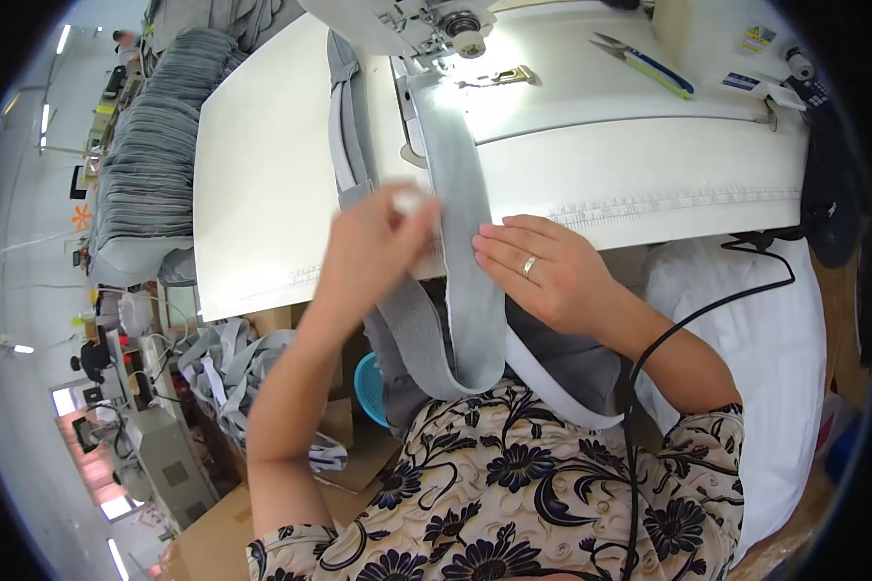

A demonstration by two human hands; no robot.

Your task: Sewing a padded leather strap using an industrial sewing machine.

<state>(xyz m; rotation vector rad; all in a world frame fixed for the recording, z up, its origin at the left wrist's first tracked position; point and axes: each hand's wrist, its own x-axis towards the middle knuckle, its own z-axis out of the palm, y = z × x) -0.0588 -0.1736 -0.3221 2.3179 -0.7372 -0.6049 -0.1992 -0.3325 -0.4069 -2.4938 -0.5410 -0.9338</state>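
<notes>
Against right hand, grey strip.

Lt. grey strip on a white tabletop w/ dk. ruler marks; cream blouse w/ dk. navy florals & scrolls. Also: blue-&-green-handled snips, turquoise basket, blk. cable, white cloth. Bkgd. L: grey fabric stack, orange star-shaped item.
</notes>
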